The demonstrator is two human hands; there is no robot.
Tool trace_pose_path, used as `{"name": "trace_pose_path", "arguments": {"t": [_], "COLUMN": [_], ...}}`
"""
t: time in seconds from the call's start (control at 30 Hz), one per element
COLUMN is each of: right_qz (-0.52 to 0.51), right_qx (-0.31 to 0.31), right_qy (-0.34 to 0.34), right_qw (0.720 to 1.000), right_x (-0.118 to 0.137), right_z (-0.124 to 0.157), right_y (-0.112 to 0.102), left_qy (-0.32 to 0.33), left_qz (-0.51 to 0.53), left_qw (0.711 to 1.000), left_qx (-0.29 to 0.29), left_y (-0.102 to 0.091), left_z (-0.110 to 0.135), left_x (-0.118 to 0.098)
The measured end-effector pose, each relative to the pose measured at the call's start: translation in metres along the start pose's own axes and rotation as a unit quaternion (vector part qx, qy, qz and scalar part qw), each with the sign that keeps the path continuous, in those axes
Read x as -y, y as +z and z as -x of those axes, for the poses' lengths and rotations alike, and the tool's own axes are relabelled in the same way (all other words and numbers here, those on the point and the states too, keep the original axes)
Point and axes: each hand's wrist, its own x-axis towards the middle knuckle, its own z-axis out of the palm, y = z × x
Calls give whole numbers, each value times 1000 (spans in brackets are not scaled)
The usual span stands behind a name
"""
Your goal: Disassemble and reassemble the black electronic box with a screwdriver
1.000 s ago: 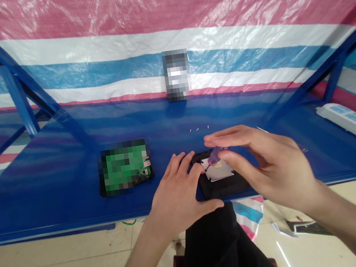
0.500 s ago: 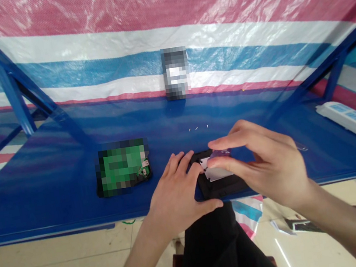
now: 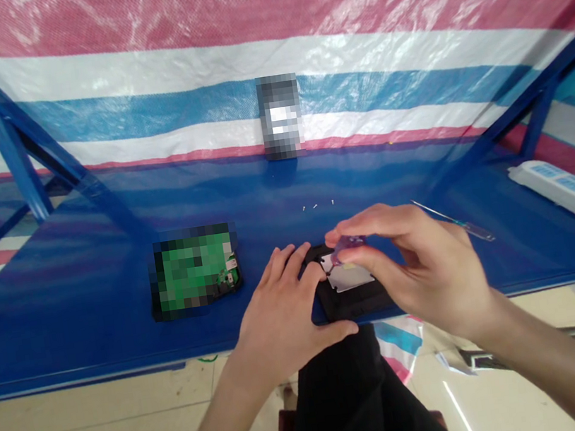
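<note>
A black device case (image 3: 355, 298) with a silver plate (image 3: 352, 276) in it lies at the front edge of the blue table (image 3: 92, 314). My left hand (image 3: 280, 316) presses on its left side, fingers spread along the edge and thumb under the front. My right hand (image 3: 423, 268) pinches a small purple-handled screwdriver (image 3: 348, 244) between thumb and fingers, tip down at the plate's upper left corner.
A green circuit board (image 3: 196, 271) lies left of the case. Three tiny screws (image 3: 317, 205) sit behind it. A thin tool (image 3: 454, 222) lies to the right, a white power strip (image 3: 568, 194) at the far right. A striped tarp (image 3: 264, 47) backs the table.
My right hand has shifted slightly left and its fingers have turned on the purple screwdriver over the plate. My left hand stays put on the case.
</note>
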Motion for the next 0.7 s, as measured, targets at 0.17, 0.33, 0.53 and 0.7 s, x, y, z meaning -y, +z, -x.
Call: {"name": "trace_pose_path", "arguments": {"t": [0.17, 0.33, 0.53, 0.7], "right_qz": [-16, 8, 2, -2], "right_qx": [-25, -52, 3, -11], "right_qy": [-28, -30, 25, 73], "right_qw": [999, 998, 1000, 997], "right_x": [0, -4, 0, -4], "right_z": [-5, -3, 4, 7], "right_y": [3, 3, 2, 3], "left_qy": [-1, -4, -4, -10], "left_qz": [3, 9, 11, 4], "left_qw": [1000, 1000, 1000, 1000], "left_qx": [1, 4, 9, 18], "left_y": [1, 0, -1, -4], "left_z": [1, 1, 0, -1], "left_x": [1, 0, -1, -2]}}
